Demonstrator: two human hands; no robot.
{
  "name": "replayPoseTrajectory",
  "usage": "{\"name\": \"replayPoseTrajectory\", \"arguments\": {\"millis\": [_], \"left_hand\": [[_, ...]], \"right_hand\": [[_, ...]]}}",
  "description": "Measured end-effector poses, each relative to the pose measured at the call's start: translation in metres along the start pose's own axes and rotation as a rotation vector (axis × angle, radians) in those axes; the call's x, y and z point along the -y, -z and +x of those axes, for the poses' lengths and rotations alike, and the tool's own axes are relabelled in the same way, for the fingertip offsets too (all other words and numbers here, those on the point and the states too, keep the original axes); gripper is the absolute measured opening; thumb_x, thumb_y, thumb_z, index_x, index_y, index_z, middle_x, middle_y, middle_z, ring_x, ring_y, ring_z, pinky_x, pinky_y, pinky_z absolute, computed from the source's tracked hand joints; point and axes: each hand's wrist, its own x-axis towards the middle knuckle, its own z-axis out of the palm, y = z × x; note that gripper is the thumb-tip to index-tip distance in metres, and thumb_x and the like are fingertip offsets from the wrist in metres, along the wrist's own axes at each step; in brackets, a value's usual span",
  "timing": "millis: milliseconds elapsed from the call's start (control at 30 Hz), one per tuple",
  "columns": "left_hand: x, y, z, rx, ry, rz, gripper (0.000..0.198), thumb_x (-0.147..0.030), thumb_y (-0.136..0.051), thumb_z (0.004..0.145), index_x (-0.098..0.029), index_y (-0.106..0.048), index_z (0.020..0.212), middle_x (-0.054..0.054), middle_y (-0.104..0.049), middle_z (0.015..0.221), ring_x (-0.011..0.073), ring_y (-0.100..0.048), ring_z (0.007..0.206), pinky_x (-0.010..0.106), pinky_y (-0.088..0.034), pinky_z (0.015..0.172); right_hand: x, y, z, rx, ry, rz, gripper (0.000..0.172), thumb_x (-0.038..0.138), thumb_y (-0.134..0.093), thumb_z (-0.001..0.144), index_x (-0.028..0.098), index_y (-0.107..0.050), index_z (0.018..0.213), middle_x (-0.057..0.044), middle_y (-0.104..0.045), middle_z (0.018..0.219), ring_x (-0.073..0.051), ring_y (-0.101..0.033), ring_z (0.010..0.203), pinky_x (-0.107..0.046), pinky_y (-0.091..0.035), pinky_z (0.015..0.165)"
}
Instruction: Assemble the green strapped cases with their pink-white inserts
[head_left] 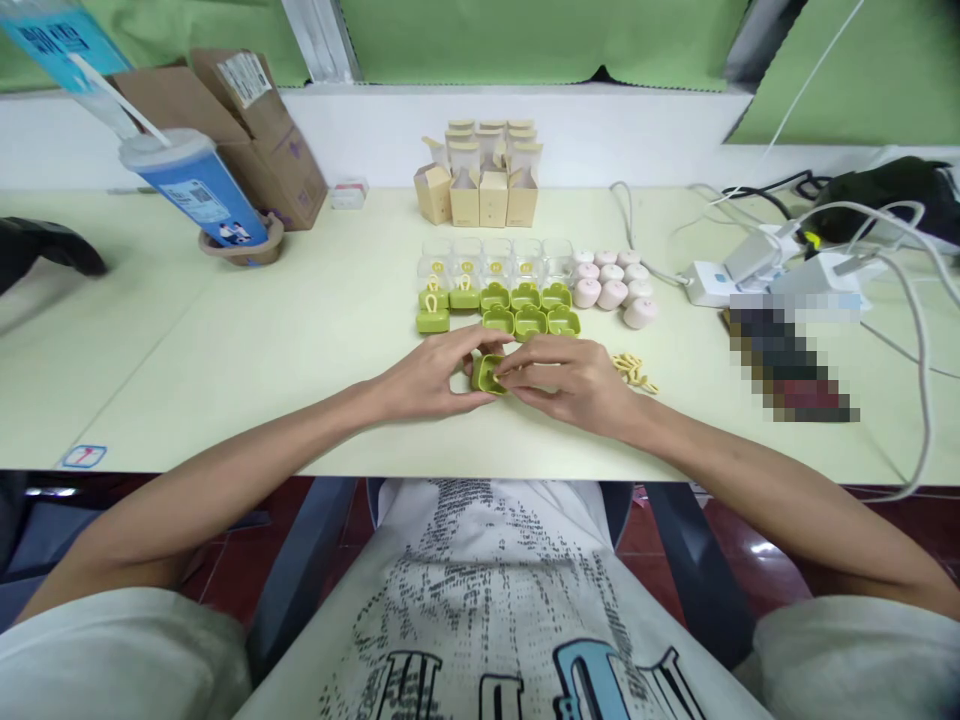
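My left hand (pixel 431 375) grips a small olive-green plastic cup-like base (pixel 480 376) from its left side, its opening tilted toward my right hand. The pinched fingertips of my right hand (pixel 574 380) reach into that opening; whatever they hold is mostly hidden. Beyond my hands stand rows of similar green bases (pixel 531 320). Three at the left carry pale yellow loop-shaped pieces (pixel 431 300). Loose yellow pieces (pixel 636 372) lie in a pile just right of my right hand.
Clear plastic covers (pixel 496 262) line up behind the bases, pale pink rounded pieces (pixel 612 293) to their right. Small cardboard boxes (pixel 465 200) stand by the wall. A blue cup (pixel 214 200) and brown carton (pixel 281 150) are left; white chargers (pixel 712 285) and cables, right.
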Motion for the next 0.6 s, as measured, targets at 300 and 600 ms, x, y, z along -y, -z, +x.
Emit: {"name": "replayPoseTrajectory", "arguments": {"millis": [300, 600], "left_hand": [[-0.001, -0.006, -0.002, -0.065, -0.019, -0.016, 0.068, -0.038, -0.088, 0.093, -0.026, -0.058, 0.154, 0.011, -0.079, 0.127, 0.0196, -0.077, 0.094, 0.034, -0.066, 0.083], [0.001, -0.010, -0.002, -0.112, -0.025, -0.068, 0.067, -0.036, -0.091, 0.091, -0.025, -0.062, 0.150, 0.010, -0.080, 0.126, 0.0211, -0.079, 0.102, 0.035, -0.068, 0.089]], "right_hand": [[0.000, -0.016, -0.011, 0.161, 0.037, -0.356, 0.031, 0.014, -0.057, 0.112, 0.023, -0.082, 0.095, -0.007, -0.085, 0.105, -0.024, -0.074, 0.091, -0.039, -0.060, 0.063], [0.002, -0.009, -0.005, 0.190, 0.233, -0.392, 0.027, 0.008, -0.052, 0.112, 0.014, -0.079, 0.109, -0.015, -0.081, 0.110, -0.029, -0.075, 0.112, -0.040, -0.069, 0.078]]}}
